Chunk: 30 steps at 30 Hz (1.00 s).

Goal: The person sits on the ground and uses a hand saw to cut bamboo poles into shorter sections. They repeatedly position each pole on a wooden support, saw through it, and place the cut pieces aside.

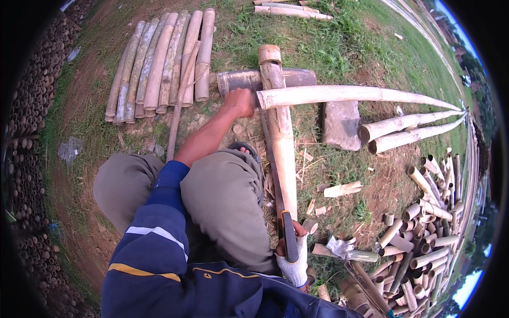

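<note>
The person squats on the grass, and the right hand [298,258], in a white glove [297,271], is closed round the black and orange handle of a saw [289,236] just beside the right knee. The saw lies close along a pale bamboo post [281,143], its long axis running away from the body, handle near and dark blade pointing outward toward the end of a bamboo pole [339,94]. That pole rests across the post, nearly at right angles to it, with its thick end at the left and its thinner end off to the right. The bare left hand [240,102] is curled into a fist right at the pole's thick end; I cannot tell whether the fingers grip the pole, as they are hidden. A dark log [299,78] crosses by the post's far end. To the right sit a grey stone block [341,125] and two more poles [408,138], their hollow ends facing left. Beyond the left arm lies a row of bamboo tubes [161,61], and at lower right a heap of short tubes [427,261], many showing open mouths. A crumpled clear plastic bag [69,150] lies on the grass far left, its contents too small to tell
</note>
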Each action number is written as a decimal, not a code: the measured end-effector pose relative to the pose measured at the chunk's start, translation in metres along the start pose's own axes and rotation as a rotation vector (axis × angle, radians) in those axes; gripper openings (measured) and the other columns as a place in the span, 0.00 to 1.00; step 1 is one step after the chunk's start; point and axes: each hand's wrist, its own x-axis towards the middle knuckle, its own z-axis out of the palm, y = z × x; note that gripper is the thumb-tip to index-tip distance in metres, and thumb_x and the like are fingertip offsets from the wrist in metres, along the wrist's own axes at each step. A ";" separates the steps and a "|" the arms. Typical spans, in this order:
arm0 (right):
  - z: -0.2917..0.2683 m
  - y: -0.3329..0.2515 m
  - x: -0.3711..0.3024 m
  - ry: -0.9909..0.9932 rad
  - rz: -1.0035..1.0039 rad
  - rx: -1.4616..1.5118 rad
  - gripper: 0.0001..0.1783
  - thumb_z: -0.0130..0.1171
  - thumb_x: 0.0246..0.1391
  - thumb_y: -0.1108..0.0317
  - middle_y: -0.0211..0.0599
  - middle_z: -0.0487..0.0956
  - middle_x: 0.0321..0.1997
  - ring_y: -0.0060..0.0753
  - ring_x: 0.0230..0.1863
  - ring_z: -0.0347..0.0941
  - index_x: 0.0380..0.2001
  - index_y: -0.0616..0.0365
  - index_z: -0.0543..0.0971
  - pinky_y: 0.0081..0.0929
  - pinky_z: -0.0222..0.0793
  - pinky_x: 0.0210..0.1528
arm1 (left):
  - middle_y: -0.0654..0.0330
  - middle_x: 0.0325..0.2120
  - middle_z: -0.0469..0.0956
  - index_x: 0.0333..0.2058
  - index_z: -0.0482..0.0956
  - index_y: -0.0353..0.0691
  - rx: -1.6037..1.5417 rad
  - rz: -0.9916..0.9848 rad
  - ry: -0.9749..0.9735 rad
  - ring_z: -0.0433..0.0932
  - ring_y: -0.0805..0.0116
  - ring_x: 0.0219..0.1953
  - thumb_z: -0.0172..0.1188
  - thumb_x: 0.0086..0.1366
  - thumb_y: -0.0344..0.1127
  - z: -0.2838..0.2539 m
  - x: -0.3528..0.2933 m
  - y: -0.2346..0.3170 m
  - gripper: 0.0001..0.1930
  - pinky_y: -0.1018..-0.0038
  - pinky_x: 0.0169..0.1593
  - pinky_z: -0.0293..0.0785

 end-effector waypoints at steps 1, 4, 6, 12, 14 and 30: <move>0.005 0.005 0.016 0.010 -0.077 -0.042 0.38 0.64 0.57 0.80 0.27 0.75 0.35 0.21 0.32 0.72 0.71 0.60 0.68 0.24 0.71 0.39 | 0.43 0.50 0.89 0.46 0.92 0.37 -0.007 -0.012 0.052 0.89 0.48 0.56 0.84 0.51 0.43 0.006 -0.003 0.000 0.25 0.57 0.60 0.86; 0.022 0.016 0.098 -0.026 -0.091 -0.039 0.34 0.66 0.60 0.73 0.34 0.77 0.37 0.33 0.38 0.77 0.69 0.60 0.69 0.34 0.76 0.42 | 0.38 0.48 0.89 0.44 0.92 0.36 0.002 -0.018 0.105 0.89 0.42 0.54 0.78 0.52 0.39 0.014 0.009 -0.005 0.21 0.54 0.58 0.86; 0.041 0.009 0.182 0.049 -0.225 -0.094 0.33 0.69 0.58 0.68 0.42 0.78 0.40 0.45 0.44 0.81 0.66 0.57 0.72 0.40 0.78 0.47 | 0.38 0.47 0.89 0.47 0.91 0.38 0.003 0.045 0.191 0.89 0.41 0.52 0.80 0.52 0.44 0.024 0.010 0.005 0.25 0.50 0.57 0.86; 0.061 -0.007 0.208 0.085 -0.325 -0.113 0.33 0.66 0.55 0.67 0.54 0.83 0.50 0.56 0.50 0.84 0.66 0.54 0.75 0.46 0.80 0.52 | 0.39 0.46 0.89 0.51 0.90 0.38 0.023 0.145 0.123 0.89 0.40 0.51 0.88 0.44 0.53 0.033 0.030 -0.021 0.37 0.48 0.55 0.86; 0.030 -0.012 0.136 -0.027 -0.136 0.050 0.37 0.70 0.58 0.65 0.51 0.84 0.53 0.48 0.53 0.85 0.70 0.56 0.73 0.41 0.79 0.55 | 0.39 0.45 0.89 0.50 0.90 0.37 0.013 0.092 0.125 0.89 0.40 0.50 0.88 0.43 0.50 0.021 0.022 -0.017 0.35 0.49 0.54 0.86; 0.068 -0.003 0.238 0.095 -0.280 -0.098 0.33 0.67 0.62 0.68 0.44 0.83 0.44 0.46 0.47 0.86 0.69 0.50 0.71 0.42 0.82 0.48 | 0.39 0.45 0.89 0.46 0.92 0.38 -0.006 0.073 0.124 0.89 0.39 0.51 0.89 0.40 0.50 0.023 0.023 -0.004 0.35 0.50 0.54 0.86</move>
